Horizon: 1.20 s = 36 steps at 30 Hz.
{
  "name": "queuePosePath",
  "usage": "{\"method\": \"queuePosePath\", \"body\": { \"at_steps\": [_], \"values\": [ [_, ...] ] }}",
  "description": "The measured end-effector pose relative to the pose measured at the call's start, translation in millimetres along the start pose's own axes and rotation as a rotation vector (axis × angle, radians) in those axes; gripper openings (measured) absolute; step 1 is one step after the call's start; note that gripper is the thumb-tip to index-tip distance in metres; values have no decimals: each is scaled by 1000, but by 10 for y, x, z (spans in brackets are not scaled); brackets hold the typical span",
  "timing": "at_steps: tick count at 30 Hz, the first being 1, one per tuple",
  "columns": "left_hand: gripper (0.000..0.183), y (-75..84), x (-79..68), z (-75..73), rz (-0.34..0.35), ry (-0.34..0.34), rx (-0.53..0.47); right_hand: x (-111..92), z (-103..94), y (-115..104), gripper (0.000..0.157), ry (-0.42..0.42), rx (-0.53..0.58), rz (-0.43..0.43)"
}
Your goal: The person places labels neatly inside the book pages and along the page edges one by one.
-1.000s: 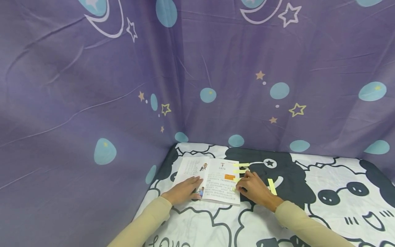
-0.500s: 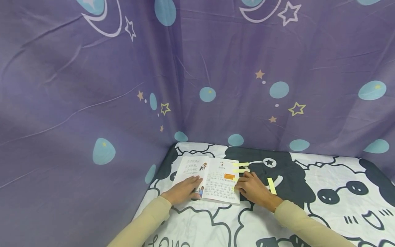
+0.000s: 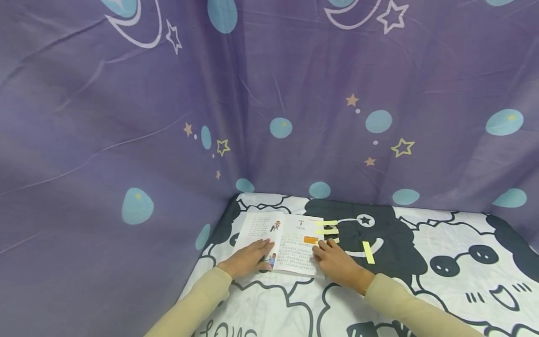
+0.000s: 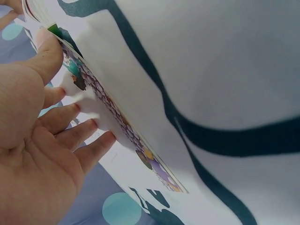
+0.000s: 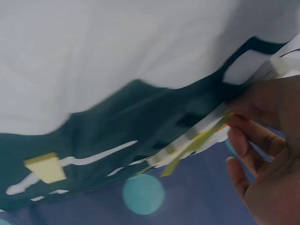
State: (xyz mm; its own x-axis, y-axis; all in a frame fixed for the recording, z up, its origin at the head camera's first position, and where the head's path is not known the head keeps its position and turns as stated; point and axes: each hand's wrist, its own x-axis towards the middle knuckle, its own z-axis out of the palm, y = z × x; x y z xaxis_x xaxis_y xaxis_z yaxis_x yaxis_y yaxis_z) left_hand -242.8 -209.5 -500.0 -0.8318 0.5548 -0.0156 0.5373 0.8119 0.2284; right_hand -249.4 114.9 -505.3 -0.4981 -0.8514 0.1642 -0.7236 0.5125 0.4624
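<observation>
An open book [image 3: 296, 248] lies on the patterned bedsheet, with printed text and small pictures on both pages. My left hand [image 3: 247, 258] rests on the left page with its fingers extended; the left wrist view shows this hand [image 4: 51, 131] along the book's lower edge. At the outer edge of the right page, my right hand [image 3: 338, 264] has its fingers bent and pinches a yellow sticky strip [image 5: 201, 139], whose held end is partly hidden. Other yellow sticky tabs [image 3: 327, 231] stick out from that page edge above the hand. An orange block [image 3: 310, 240] is on the page.
A loose yellow strip [image 3: 368, 252] lies on the sheet to the right of my right hand. The black-and-white cartoon bedsheet [image 3: 459, 290] spreads around the book. Purple curtains [image 3: 320, 154] with stars and blue dots rise behind and to the left.
My right hand has shifted slightly left and down along the right page's edge, uncovering more of a yellow tab above it. The left hand stays on its page. The head view has shifted slightly.
</observation>
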Motion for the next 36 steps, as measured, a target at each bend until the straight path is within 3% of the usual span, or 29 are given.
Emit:
{"method": "queuePosePath", "body": {
  "at_steps": [3, 9, 20, 27, 36],
  "values": [
    [77, 3, -14, -4, 2, 4, 2, 25, -16, -50, 18, -34, -91, -31],
    [76, 4, -27, -15, 1, 2, 4, 15, 6, -56, 21, -25, -78, -30],
    [77, 17, -14, -17, -18, -9, -26, -97, 38, 22, 30, 52, 135, 64],
    [77, 31, -31, 0, -23, -15, -30, -204, 95, 85, 31, 151, 258, 91],
    [77, 30, -45, 5, -29, -3, -56, -357, 108, 208, 25, 256, 308, 120]
  ]
}}
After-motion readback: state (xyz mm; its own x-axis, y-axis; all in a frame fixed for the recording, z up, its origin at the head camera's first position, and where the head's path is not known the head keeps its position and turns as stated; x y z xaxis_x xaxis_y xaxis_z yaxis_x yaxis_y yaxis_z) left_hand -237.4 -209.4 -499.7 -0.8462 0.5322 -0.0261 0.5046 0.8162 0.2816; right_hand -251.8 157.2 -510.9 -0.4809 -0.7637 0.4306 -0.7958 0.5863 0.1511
